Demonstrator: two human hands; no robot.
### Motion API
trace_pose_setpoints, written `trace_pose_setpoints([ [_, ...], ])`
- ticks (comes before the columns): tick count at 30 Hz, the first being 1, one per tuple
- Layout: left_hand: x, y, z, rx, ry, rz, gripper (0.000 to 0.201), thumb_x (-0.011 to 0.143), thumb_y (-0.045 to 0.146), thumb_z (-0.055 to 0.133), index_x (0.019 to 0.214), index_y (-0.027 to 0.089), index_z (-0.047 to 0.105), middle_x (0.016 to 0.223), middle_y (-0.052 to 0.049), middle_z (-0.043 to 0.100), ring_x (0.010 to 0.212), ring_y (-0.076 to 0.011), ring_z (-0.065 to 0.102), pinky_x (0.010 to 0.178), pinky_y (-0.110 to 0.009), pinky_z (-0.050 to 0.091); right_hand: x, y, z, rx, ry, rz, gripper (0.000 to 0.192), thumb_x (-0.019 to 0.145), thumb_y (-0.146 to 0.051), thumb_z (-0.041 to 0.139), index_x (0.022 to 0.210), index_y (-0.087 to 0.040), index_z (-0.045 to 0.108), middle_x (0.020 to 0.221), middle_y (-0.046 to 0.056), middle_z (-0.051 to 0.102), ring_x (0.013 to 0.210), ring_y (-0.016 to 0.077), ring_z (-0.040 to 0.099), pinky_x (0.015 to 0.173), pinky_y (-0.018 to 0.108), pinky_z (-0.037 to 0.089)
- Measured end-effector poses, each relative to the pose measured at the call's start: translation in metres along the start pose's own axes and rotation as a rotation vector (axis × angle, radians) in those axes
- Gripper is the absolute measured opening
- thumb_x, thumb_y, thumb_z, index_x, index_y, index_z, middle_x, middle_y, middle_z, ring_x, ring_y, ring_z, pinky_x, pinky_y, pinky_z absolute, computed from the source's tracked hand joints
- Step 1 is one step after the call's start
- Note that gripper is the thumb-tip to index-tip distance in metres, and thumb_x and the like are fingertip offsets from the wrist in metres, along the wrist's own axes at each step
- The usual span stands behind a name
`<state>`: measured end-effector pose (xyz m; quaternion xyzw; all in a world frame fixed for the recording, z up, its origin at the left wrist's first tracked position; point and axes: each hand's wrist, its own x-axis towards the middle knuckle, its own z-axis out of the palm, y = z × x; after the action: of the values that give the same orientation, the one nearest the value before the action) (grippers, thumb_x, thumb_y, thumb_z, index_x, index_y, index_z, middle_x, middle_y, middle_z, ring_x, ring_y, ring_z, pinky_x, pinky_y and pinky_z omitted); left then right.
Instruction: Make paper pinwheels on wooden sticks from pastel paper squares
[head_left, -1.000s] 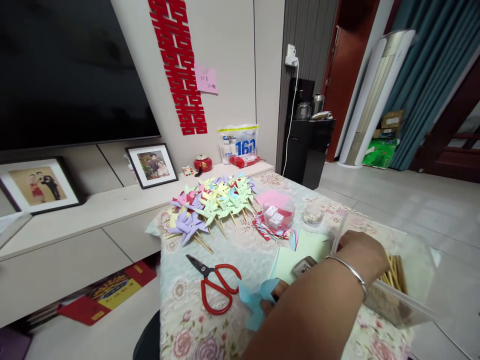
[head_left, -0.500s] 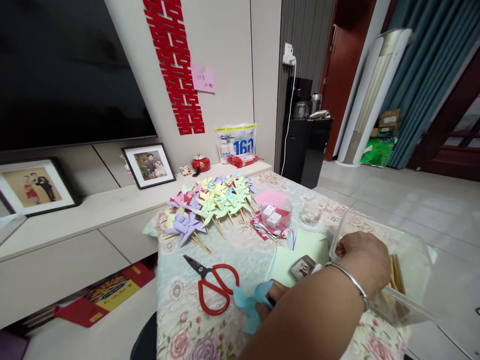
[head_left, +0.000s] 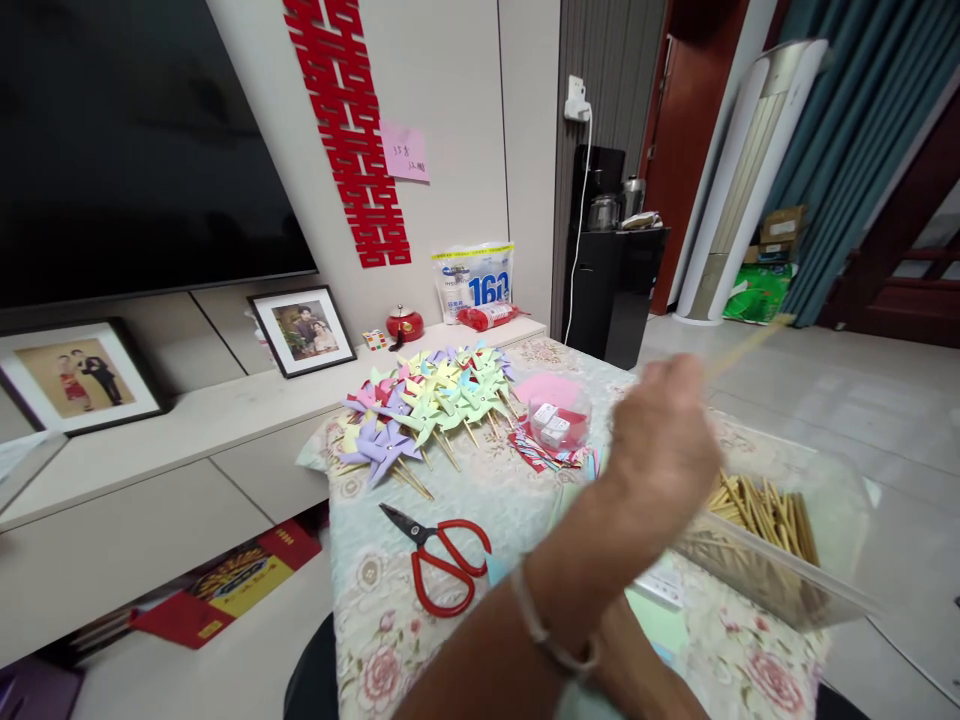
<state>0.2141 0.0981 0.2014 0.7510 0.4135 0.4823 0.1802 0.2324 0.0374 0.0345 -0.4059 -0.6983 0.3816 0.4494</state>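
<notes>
My left hand point(head_left: 664, 450) is raised above the table, blurred, and pinches a thin wooden stick point(head_left: 750, 343) that points up and to the right. A bracelet sits on that wrist. Just right of the hand stands a clear plastic box point(head_left: 787, 595) with several more wooden sticks point(head_left: 757, 505) in it. My right forearm point(head_left: 649, 665) lies under the left one, and its hand is hidden. A corner of light blue paper point(head_left: 497, 572) shows beside the left forearm.
Red-handled scissors point(head_left: 442, 565) lie on the floral tablecloth point(head_left: 375, 640). Behind them is a heap of paper pinwheels point(head_left: 427, 410) and a small clear tub point(head_left: 559, 425) with white boxes. Green paper sheets point(head_left: 667, 625) lie by the box. A TV cabinet stands to the left.
My left hand has come up out of the clear box with one stick in it. The blue paper piece is now mostly hidden under my forearm.
</notes>
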Motion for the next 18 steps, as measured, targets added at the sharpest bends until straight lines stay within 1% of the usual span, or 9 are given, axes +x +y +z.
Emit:
trace_pose_setpoints([
  [1,-0.007,-0.012,-0.024,-0.108,0.045,-0.119,0.031,0.086,0.002,0.045,0.104,0.012,0.068,0.091,-0.013,0.072,0.078,-0.0203,0.063,0.065,-0.029,0.046,-0.001,0.002,0.001,-0.012,-0.009,0.006,0.021,0.095,-0.037,0.061,0.095,-0.017,0.068,0.093,0.004,0.07,0.081,0.0184,0.064,0.073,0.031,0.054],
  [3,-0.028,-0.044,-0.064,-0.324,0.134,-0.35,0.031,0.09,0.012,0.046,0.113,0.019,0.066,0.088,-0.006,0.071,0.063,-0.013,0.057,0.055,-0.024,0.041,-0.001,0.007,0.001,-0.027,-0.002,0.035,0.025,0.092,-0.038,0.061,0.079,-0.017,0.066,0.07,0.0,0.063,0.065,0.0159,0.056,0.06,0.027,0.046],
  [4,-0.042,-0.061,-0.077,-0.402,0.182,-0.431,0.031,0.09,0.017,0.051,0.116,0.021,0.065,0.086,-0.003,0.07,0.055,-0.0096,0.05,0.051,-0.022,0.038,0.0,0.009,0.0,-0.023,0.023,0.056,0.027,0.09,-0.039,0.061,0.075,-0.017,0.064,0.064,-0.001,0.059,0.061,0.0151,0.052,0.057,0.026,0.042],
  [6,-0.072,-0.091,-0.09,-0.6,0.283,-0.607,0.035,0.085,0.025,0.06,0.119,0.018,0.062,0.08,-0.001,0.067,0.047,-0.0059,0.04,0.044,-0.02,0.029,0.001,0.012,-0.002,0.036,0.114,0.11,0.029,0.086,-0.042,0.064,0.071,-0.018,0.062,0.061,-0.002,0.054,0.058,0.0141,0.047,0.055,0.025,0.037],
  [8,-0.099,-0.112,-0.088,-0.81,0.304,-0.766,0.046,0.078,0.031,0.069,0.12,0.015,0.06,0.076,0.001,0.064,0.043,-0.0045,0.038,0.04,-0.019,0.021,0.002,0.013,-0.007,0.169,0.191,0.161,0.03,0.083,-0.044,0.069,0.069,-0.018,0.061,0.061,-0.002,0.053,0.059,0.0141,0.047,0.056,0.025,0.038],
  [10,-0.118,-0.121,-0.077,-0.957,0.318,-0.845,0.054,0.071,0.032,0.075,0.12,0.014,0.059,0.078,0.0,0.065,0.044,-0.0042,0.043,0.041,-0.018,0.023,0.003,0.009,-0.011,0.379,0.216,0.203,0.028,0.079,-0.044,0.074,0.073,-0.018,0.065,0.067,-0.001,0.058,0.064,0.015,0.052,0.061,0.025,0.042],
  [12,-0.127,-0.12,-0.065,-1.045,0.311,-0.869,0.056,0.066,0.032,0.08,0.115,0.013,0.062,0.079,-0.001,0.064,0.047,-0.0057,0.05,0.043,-0.019,0.03,0.005,0.005,-0.016,0.62,0.22,0.242,0.027,0.074,-0.042,0.08,0.08,-0.018,0.069,0.072,0.001,0.064,0.069,0.0161,0.056,0.064,0.026,0.046],
  [14,-0.129,-0.116,-0.056,-1.09,0.301,-0.87,0.056,0.062,0.031,0.082,0.111,0.012,0.064,0.077,0.0,0.063,0.05,-0.0078,0.054,0.045,-0.021,0.035,0.008,0.001,-0.02,0.803,0.233,0.29,0.029,0.068,-0.04,0.085,0.081,-0.019,0.071,0.068,0.001,0.063,0.063,0.0145,0.055,0.059,0.025,0.046],
  [18,-0.132,-0.112,-0.05,-1.118,0.261,-0.871,0.058,0.061,0.031,0.084,0.113,0.013,0.066,0.074,0.003,0.059,0.047,-0.0054,0.049,0.043,-0.019,0.03,0.013,0.0,-0.027,0.966,0.271,0.313,0.027,0.061,-0.033,0.089,0.07,-0.018,0.069,0.058,-0.002,0.056,0.051,0.0099,0.047,0.052,0.023,0.042],
])
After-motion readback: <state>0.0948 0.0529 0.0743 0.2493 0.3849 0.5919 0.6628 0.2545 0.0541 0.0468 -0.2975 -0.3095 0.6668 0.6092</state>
